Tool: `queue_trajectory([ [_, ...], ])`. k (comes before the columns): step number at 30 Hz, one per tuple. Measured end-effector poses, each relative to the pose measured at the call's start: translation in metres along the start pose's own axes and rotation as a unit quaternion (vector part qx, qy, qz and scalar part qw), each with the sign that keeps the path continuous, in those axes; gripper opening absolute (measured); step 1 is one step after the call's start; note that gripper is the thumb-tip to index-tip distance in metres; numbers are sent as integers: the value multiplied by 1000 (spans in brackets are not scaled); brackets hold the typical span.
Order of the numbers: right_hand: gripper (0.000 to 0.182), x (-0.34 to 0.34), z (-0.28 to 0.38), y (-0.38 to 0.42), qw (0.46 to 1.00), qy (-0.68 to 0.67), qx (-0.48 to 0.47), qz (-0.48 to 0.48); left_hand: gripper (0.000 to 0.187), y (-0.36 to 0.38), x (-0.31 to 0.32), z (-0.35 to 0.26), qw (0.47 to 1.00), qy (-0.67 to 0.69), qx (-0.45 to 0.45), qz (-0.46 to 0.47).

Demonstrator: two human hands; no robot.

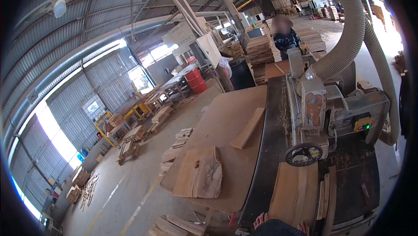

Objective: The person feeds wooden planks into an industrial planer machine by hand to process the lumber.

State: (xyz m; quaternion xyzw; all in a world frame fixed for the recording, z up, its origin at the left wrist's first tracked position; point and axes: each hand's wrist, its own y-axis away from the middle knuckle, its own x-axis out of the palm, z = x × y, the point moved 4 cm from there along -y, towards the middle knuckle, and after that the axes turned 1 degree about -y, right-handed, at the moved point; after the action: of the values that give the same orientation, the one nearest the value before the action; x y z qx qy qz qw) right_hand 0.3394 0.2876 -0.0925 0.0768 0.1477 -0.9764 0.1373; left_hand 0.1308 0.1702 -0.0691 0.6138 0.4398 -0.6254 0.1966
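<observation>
At the bottom of the view, my left hand (261, 220) rests at the left near corner of a wide wooden board (294, 190), its fingers bent over the edge. My right hand (303, 227) touches the near end of the same board, mostly hidden behind a dark sleeve. The board lies flat on the dark machine bed (270, 149), its far end at the machine (313, 109) with a handwheel (303, 154). Narrow wood strips (324, 196) lie along the board's right side.
Left of the bed, a brown table (230, 118) holds a knotty slab (200, 173) and a plank (248, 129). A person (285, 37) stands beyond the machine near stacked boards (259, 53). Wood pieces (176, 227) lie low at the left. A thick hose (348, 40) hangs above.
</observation>
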Motion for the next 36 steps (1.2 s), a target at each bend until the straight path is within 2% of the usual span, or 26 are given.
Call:
queue_trajectory([
  [6,32,68,28,-58,991,20,-130,-36,79,-67,-6,9,999,-26,14,-42],
  [11,29,67,52,-86,970,86,-221,-48,79,-63,-11,-16,999,-19,13,-33],
  [13,28,46,58,-80,960,133,-243,-43,79,-33,-11,-35,1000,-9,14,-4],
  [15,27,-10,59,-43,948,209,-238,-31,78,15,-19,-57,999,27,16,44],
  [17,26,-48,77,-33,941,261,-213,-37,73,5,-33,-59,995,86,24,52],
  [21,26,-43,76,-37,940,289,-172,-52,72,1,-37,-60,985,151,14,77],
  [27,22,-32,75,-52,934,313,-169,-27,72,-13,-29,-59,978,183,12,97],
  [29,19,-27,82,-67,929,311,-193,-58,73,-26,-27,-63,976,190,6,102],
  [36,21,-4,70,-112,933,304,-186,-50,71,-76,-11,-74,973,205,3,109],
])
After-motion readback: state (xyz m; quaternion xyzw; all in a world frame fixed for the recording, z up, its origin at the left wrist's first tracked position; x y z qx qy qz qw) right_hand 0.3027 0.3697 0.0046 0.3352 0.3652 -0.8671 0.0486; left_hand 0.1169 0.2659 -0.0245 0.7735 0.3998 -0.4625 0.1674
